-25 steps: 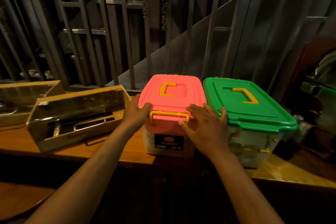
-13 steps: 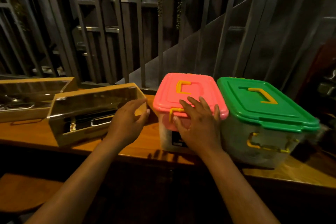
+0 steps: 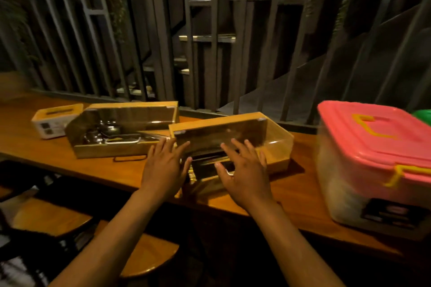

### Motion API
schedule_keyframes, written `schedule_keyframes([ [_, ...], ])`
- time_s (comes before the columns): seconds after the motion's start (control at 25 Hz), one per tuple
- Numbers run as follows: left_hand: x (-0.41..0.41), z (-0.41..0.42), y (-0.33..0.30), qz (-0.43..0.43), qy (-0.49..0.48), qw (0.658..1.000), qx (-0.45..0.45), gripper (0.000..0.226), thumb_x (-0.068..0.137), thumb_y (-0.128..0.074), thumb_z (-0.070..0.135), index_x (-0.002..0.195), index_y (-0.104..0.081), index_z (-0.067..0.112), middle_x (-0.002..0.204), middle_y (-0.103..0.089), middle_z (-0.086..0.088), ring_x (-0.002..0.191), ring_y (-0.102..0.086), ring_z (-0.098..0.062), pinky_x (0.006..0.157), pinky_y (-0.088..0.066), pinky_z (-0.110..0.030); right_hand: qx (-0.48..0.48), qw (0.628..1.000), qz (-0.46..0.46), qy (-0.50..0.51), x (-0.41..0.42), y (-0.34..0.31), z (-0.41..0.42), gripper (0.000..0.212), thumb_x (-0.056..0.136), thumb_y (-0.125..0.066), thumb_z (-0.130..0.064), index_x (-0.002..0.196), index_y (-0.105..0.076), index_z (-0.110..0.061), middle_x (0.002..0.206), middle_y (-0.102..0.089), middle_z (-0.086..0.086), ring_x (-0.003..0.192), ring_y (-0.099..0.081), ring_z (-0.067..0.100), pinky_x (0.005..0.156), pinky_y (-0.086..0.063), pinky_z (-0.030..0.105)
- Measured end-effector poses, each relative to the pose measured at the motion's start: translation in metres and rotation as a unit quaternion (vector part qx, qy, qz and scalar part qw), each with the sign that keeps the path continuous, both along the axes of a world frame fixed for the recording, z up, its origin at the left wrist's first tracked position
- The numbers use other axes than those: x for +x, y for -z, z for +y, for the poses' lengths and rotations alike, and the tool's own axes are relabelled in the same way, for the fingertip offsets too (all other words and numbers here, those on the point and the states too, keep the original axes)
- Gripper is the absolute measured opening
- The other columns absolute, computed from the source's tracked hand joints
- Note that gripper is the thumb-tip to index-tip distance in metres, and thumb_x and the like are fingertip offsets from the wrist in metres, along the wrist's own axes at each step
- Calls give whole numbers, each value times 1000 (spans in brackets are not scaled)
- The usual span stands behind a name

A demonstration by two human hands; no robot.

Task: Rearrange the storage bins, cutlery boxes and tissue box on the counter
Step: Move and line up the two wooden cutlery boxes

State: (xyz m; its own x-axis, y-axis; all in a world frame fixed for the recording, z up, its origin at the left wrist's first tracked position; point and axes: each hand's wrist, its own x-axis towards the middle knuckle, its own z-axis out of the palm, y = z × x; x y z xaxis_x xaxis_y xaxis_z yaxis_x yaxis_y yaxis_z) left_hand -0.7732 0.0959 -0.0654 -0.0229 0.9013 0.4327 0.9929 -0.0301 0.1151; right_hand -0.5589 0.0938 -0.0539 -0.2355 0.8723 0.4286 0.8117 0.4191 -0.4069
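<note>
Two wooden cutlery boxes with clear lids lie on the wooden counter [image 3: 303, 196]. The nearer cutlery box [image 3: 263, 140] sits in the middle, angled. My left hand [image 3: 165, 168] hovers at its left front corner and my right hand [image 3: 245, 170] over its front, both with fingers spread; whether they touch it is unclear. The farther cutlery box [image 3: 121, 130] holds metal utensils. A white tissue box [image 3: 54, 121] with a wooden top stands at far left. The pink-lidded storage bin [image 3: 377, 165] stands at right, with a sliver of the green bin lid [image 3: 423, 115] behind it.
A dark metal railing [image 3: 193, 53] with vertical bars runs right behind the counter. Wooden stools [image 3: 144, 254] stand below the counter's near edge on the left. A thin dark loop lies on the counter in front of the farther cutlery box.
Both hands left the pink bin and moved left to the nearer cutlery box. The view swung left, bringing the tissue box into sight and pushing the bins to the right edge.
</note>
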Motion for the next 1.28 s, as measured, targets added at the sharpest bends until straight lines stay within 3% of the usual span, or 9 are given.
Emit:
schedule_keyframes([
  [0.12,-39,19,5,-28,14,999,-33,59,93,-26,64,142,-42,37,147,-46,-6,141,-33,-28,111,-34,-49,-38,999,-23,-11,-43,10,17,56,92,-40,-59,145,-33,-41,160,-25,-8,150,-7,18,119,-6,54],
  [0.28,-62,42,11,-56,24,997,-40,48,99,-40,44,145,-37,34,149,-44,-6,140,-34,-27,111,-35,-47,-45,997,-55,7,-72,22,30,68,84,-31,-76,143,-35,-42,158,-29,-8,150,-10,20,117,-2,59],
  [0.48,-62,66,15,-90,40,993,-69,55,98,-48,32,150,-28,37,152,-38,-9,141,-33,-31,107,-41,-48,-16,999,-34,35,-73,22,29,75,79,-24,-84,136,-46,-41,151,-40,-12,147,-21,17,116,-6,61],
  [0.72,-63,87,24,-291,52,951,-92,51,100,-29,52,150,-26,37,158,-30,-8,144,-29,-31,109,-35,-55,-9,999,20,40,-61,22,30,76,75,-27,-86,128,-56,-40,145,-49,-16,145,-25,13,116,-9,62],
  [0.88,-47,76,26,-317,66,941,-102,57,102,-23,47,155,-10,30,164,-13,-2,150,-12,-23,119,-21,-48,13,998,44,43,-58,26,36,70,73,-39,-85,120,-62,-38,137,-56,-16,140,-33,12,114,-13,64],
  [1.0,-25,63,25,-327,58,938,-100,58,103,-22,44,156,-4,27,165,-7,-2,150,-14,-22,116,-24,-42,22,996,64,65,-52,25,32,75,64,-49,-88,116,-62,-36,135,-57,-13,140,-34,15,114,-16,64],
  [1.12,-9,56,27,-301,42,948,-100,58,103,-23,45,156,-6,27,164,-13,-5,144,-30,-28,109,-36,-44,-2,996,40,74,-49,29,21,87,57,-54,-89,124,-50,-35,144,-46,-10,146,-22,19,114,-20,61],
  [1.28,-5,60,22,-360,16,933,-7,42,101,-37,41,141,-43,29,142,-53,-4,126,-51,-25,96,-48,-44,-36,995,68,68,-23,31,13,80,61,-67,-73,129,-45,-37,150,-39,-11,148,-12,16,115,-27,53],
])
